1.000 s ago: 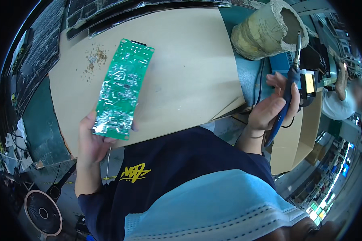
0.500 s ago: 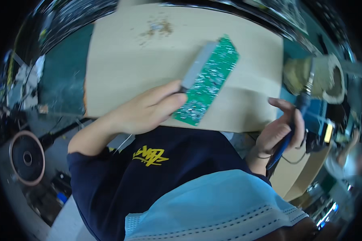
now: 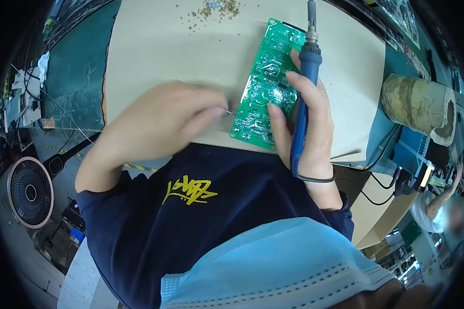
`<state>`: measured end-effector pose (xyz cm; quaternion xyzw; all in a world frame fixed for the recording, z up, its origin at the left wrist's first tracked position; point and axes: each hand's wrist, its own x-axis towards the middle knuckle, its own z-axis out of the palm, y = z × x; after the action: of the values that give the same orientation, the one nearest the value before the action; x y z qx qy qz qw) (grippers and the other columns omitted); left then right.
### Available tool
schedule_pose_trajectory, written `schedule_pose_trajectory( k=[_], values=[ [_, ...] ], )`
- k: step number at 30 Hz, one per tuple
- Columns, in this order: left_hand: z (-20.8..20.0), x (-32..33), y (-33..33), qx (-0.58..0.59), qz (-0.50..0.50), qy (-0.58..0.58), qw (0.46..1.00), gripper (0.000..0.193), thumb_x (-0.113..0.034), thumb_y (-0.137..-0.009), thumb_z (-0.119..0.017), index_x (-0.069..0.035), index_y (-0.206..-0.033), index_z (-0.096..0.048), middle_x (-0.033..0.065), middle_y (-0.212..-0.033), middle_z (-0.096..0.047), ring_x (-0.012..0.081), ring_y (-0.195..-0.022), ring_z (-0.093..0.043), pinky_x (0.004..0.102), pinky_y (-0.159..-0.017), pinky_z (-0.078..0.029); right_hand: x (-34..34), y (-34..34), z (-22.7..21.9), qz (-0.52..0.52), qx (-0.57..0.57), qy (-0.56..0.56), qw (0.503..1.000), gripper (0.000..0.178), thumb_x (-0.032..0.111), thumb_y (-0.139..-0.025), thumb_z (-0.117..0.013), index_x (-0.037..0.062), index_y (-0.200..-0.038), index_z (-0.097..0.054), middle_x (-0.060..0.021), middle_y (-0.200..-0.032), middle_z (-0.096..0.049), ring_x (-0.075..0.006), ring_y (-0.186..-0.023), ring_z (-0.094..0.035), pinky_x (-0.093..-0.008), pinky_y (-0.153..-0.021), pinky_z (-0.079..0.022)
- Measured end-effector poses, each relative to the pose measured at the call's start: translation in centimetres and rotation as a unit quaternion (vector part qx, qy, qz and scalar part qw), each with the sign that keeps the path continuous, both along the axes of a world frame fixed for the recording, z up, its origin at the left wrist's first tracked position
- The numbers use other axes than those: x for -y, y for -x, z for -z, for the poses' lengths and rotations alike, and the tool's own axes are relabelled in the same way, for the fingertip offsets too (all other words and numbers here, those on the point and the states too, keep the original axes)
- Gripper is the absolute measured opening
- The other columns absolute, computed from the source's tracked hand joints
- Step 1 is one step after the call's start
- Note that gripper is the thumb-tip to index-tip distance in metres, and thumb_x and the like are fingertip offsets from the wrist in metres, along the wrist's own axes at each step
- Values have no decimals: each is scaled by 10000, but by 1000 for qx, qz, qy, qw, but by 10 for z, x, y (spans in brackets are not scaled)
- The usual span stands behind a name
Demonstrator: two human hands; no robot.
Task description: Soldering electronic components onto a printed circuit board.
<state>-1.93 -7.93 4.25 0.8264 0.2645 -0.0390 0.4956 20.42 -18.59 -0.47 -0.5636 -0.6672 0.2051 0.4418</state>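
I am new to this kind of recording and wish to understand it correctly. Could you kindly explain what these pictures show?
There is no robot here: these are a person's own bare hands. The view comes from the left of two wide fisheye cameras worn on the head, looking down, so straight edges bend near the rim.

The left hand, slightly blurred, pinches a thin silvery wire beside a green circuit board. The right hand holds a blue soldering iron, tip pointing up and away from the person, with its fingers also at the board.

Beneath is a tan sheet, with small brown and silvery bits scattered near its far side.
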Motion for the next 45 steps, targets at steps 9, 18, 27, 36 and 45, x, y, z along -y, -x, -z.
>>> schedule_pose_trajectory(
  k=[9, 18, 27, 36, 45],
  values=[
    [-2, -55, -17, 158, -49, -200, 966, 132, -58, -950, -576, 11, -1004, -674, 107, -929, -680, 240, -831, -653, 307, -748, -501, 0, -8, -3, -19, -23, 5, 1000, 511, -139, -802, -648, 81, -1256, -561, -232, -1339, -575, -393, -1209, -588, -409, -980, -496],
    [38, -114, -24, 207, -261, -69, 940, 67, -71, -962, -587, -23, -920, -567, -60, -645, -493, 16, -574, -380, 211, -521, -295, 0, -33, -29, 102, -108, 2, 989, 608, 384, -1049, -445, -131, -1370, -425, -282, -1077, -686, -404, -1084, -665, -504, -1036, -446],
    [68, -128, -9, 261, -264, -52, 927, 58, -25, -878, -658, 4, -844, -621, -98, -630, -439, -7, -575, -352, 202, -501, -271, -56, 10, -35, 128, -165, 48, 977, 497, 222, -997, -425, -203, -1224, -545, -286, -846, -664, -213, -736, -645, -311, -802, -511],
    [60, -132, -8, 236, -230, -35, 943, 73, 0, -863, -656, -4, -817, -601, -89, -607, -426, -15, -558, -360, 193, -489, -248, -61, 18, -13, 100, -61, 8, 993, 464, 346, -1011, -513, -83, -1163, -600, -225, -948, -690, -93, -548, -534, -203, -522, -410],
    [77, -132, -10, 258, -202, -69, 942, 74, 9, -857, -644, 0, -805, -593, -71, -612, -481, -14, -559, -393, 183, -497, -271, -64, 19, -9, 78, -51, 12, 996, 478, 279, -981, -517, -170, -1125, -599, -328, -980, -666, -70, -502, -487, -167, -447, -270]
  ],
)
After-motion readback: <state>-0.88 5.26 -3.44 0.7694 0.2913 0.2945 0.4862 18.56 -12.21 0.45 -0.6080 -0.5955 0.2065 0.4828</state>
